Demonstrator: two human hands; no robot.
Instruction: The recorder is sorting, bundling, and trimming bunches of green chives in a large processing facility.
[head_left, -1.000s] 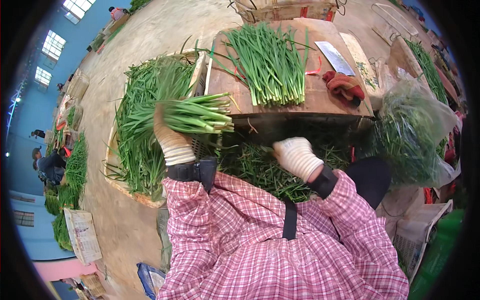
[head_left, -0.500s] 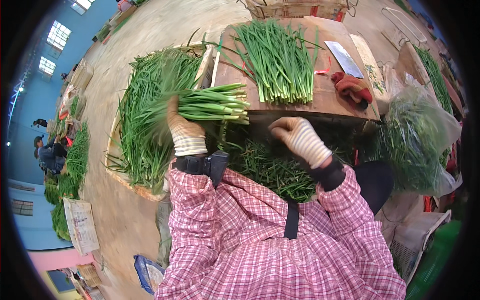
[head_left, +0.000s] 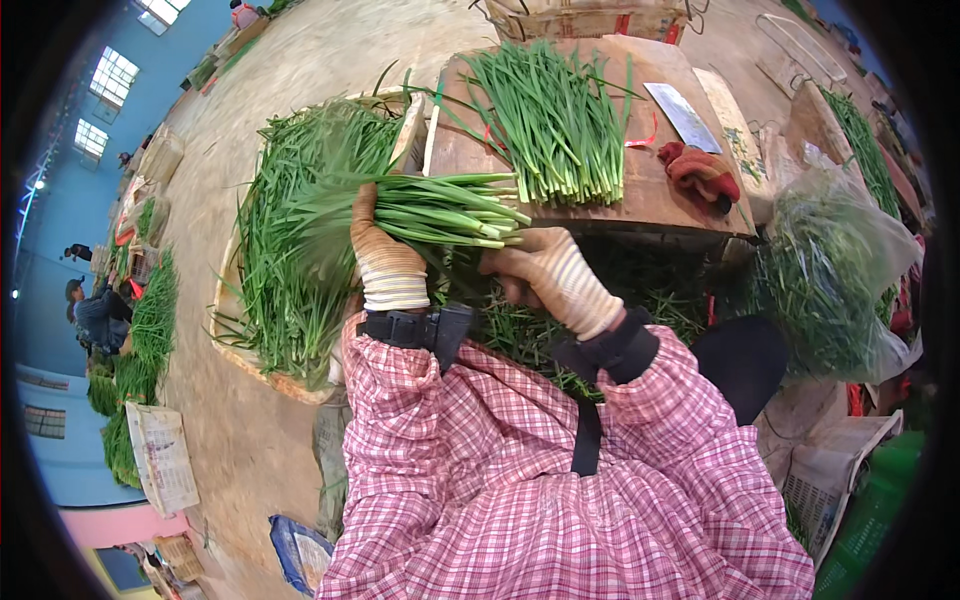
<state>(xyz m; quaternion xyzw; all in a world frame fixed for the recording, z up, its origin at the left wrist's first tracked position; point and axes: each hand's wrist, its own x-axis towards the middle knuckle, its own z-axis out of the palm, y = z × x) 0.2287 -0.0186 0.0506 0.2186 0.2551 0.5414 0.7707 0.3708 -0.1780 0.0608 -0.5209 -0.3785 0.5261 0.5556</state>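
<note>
My left hand (head_left: pixel 385 250), in a striped work glove, grips a bundle of long green leafy stems (head_left: pixel 450 210) with pale ends to the right. My right hand (head_left: pixel 540 270), also gloved, has its fingers curled just below those ends; whatever they hold is hidden. A crate of greens (head_left: pixel 300 250) stands at the left. Loose cut leaves (head_left: pixel 530 335) lie in the dark space below the wooden board (head_left: pixel 650 170). On that board are another bundle (head_left: pixel 540 130), a broad steel blade (head_left: pixel 683 117), a red-brown cloth (head_left: pixel 697 175) and red ties (head_left: pixel 640 142).
A clear plastic bag of greens (head_left: pixel 820 290) is at the right, near a green basket (head_left: pixel 865 530). Seated co-workers (head_left: pixel 100 315) are along the left wall among piles of greens (head_left: pixel 150 320). A white crate (head_left: pixel 158 460) stands lower left; another crate (head_left: pixel 580 18) is beyond the board.
My left hand has moved up and to the right with its bundle. My right hand has risen and moved left, close to the bundle's pale ends.
</note>
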